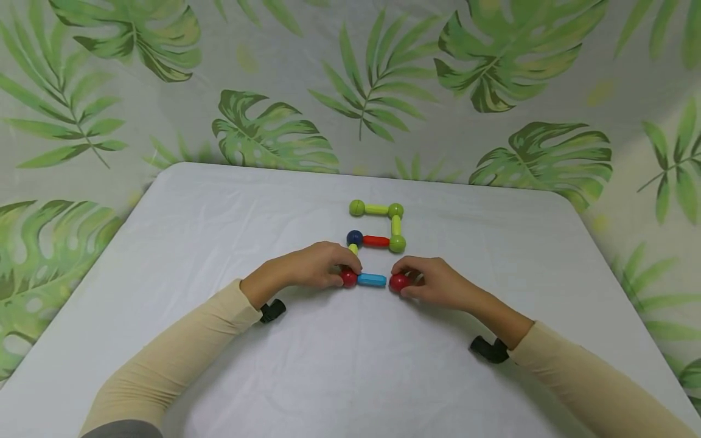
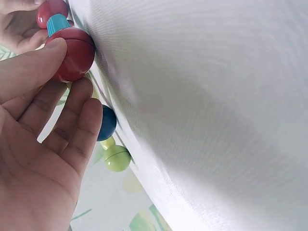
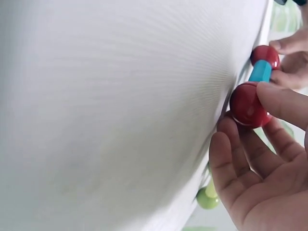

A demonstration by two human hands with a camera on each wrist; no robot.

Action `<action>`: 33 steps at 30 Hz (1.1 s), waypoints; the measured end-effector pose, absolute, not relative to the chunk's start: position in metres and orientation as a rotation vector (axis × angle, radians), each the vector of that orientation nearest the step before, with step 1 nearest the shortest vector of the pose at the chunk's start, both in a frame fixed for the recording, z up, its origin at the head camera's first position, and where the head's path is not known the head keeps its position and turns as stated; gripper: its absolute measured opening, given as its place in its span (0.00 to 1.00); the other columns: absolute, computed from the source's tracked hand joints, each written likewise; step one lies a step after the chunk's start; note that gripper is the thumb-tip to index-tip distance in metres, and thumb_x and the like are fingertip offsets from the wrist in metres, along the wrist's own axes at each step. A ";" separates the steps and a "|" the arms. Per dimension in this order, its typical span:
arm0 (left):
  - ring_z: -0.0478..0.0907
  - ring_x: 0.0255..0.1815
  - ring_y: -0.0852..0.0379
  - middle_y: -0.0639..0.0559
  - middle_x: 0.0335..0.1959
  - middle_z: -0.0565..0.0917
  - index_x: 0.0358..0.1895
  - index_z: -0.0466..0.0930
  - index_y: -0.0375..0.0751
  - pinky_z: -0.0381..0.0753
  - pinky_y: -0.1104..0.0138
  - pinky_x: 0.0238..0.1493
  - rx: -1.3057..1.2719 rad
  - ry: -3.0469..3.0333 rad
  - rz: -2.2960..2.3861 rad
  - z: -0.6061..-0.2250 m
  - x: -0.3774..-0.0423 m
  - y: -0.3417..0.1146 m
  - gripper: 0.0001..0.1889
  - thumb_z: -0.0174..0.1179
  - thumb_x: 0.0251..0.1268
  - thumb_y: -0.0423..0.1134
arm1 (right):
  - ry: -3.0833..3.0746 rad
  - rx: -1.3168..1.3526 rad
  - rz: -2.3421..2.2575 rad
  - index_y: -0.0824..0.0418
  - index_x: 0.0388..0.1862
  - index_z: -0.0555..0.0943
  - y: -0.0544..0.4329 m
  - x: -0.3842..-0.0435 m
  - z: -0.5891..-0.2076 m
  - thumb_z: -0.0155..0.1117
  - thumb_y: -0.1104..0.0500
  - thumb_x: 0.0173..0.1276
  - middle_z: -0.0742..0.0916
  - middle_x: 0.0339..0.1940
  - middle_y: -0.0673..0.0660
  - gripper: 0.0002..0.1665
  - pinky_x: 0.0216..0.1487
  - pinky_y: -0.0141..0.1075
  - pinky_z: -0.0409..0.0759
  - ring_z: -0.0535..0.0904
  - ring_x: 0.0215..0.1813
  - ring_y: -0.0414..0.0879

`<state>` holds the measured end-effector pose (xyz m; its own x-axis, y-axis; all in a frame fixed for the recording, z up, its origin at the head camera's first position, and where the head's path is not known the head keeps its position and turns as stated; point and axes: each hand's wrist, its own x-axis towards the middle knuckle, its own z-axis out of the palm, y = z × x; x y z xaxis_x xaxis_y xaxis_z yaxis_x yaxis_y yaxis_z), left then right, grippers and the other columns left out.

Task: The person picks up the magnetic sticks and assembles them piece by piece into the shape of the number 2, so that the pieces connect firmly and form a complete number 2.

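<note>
My left hand (image 1: 320, 266) pinches a red ball (image 2: 77, 55) between thumb and fingers, low at the tabletop. A light blue rod (image 1: 372, 280) runs rightward from that ball. Just past the rod's right end, my right hand (image 1: 438, 281) grips a second red ball (image 3: 248, 105) with thumb and fingertips; a narrow gap shows in the head view. From the left red ball a yellow-green rod (image 1: 353, 249), partly covered by my left hand, leads back to a dark blue ball (image 1: 355, 238). A red rod (image 1: 376, 241) joins this to a green ball (image 1: 397, 244).
Behind the green ball, a yellow-green rod (image 1: 396, 226) reaches another green ball (image 1: 395, 211), from which a further rod (image 1: 376, 209) extends left to a third green ball (image 1: 357, 208). Everything lies on a white-covered table (image 1: 230, 213). A leaf-patterned cloth (image 1: 181, 115) hangs behind.
</note>
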<state>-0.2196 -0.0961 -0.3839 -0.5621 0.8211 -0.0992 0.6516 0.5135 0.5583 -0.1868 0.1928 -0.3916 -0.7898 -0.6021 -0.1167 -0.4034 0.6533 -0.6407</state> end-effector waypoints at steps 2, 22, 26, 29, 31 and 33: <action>0.79 0.59 0.55 0.53 0.56 0.85 0.54 0.84 0.43 0.75 0.59 0.67 1.226 2.409 0.672 -0.384 -0.220 -0.095 0.16 0.64 0.63 0.29 | 2.549 -0.811 -0.870 0.55 0.54 0.79 0.191 -0.187 -0.391 0.71 0.62 0.63 0.87 0.48 0.52 0.20 0.49 0.36 0.84 0.82 0.48 0.44; 0.79 0.58 0.55 0.53 0.55 0.85 0.54 0.84 0.43 0.75 0.59 0.67 1.231 2.432 0.624 -0.383 -0.222 -0.093 0.16 0.63 0.64 0.29 | 2.545 -0.791 -0.858 0.57 0.53 0.78 0.184 -0.189 -0.388 0.70 0.64 0.63 0.87 0.47 0.54 0.20 0.48 0.36 0.84 0.83 0.47 0.45; 0.79 0.58 0.55 0.52 0.55 0.85 0.54 0.84 0.43 0.76 0.59 0.66 1.240 2.436 0.641 -0.383 -0.222 -0.094 0.16 0.63 0.63 0.29 | 2.545 -0.802 -0.864 0.58 0.54 0.78 0.183 -0.190 -0.388 0.70 0.64 0.64 0.87 0.48 0.54 0.20 0.49 0.36 0.84 0.83 0.47 0.45; 0.79 0.59 0.55 0.52 0.58 0.84 0.54 0.84 0.43 0.76 0.59 0.66 1.248 2.431 0.683 -0.386 -0.224 -0.097 0.17 0.63 0.63 0.29 | 2.544 -0.802 -0.855 0.58 0.56 0.78 0.185 -0.191 -0.388 0.69 0.62 0.64 0.86 0.51 0.54 0.21 0.50 0.37 0.84 0.83 0.49 0.46; 0.80 0.58 0.54 0.50 0.62 0.81 0.57 0.83 0.43 0.78 0.58 0.64 1.241 2.428 0.749 -0.388 -0.225 -0.103 0.18 0.62 0.63 0.29 | 2.544 -0.803 -0.849 0.58 0.59 0.77 0.192 -0.190 -0.387 0.69 0.61 0.65 0.86 0.53 0.54 0.23 0.51 0.38 0.84 0.82 0.50 0.47; 0.80 0.59 0.52 0.48 0.66 0.78 0.60 0.81 0.42 0.80 0.58 0.62 1.212 2.428 0.825 -0.386 -0.223 -0.112 0.21 0.62 0.64 0.29 | 2.560 -0.792 -0.836 0.59 0.61 0.76 0.206 -0.187 -0.385 0.68 0.60 0.66 0.85 0.55 0.55 0.24 0.51 0.38 0.84 0.82 0.51 0.48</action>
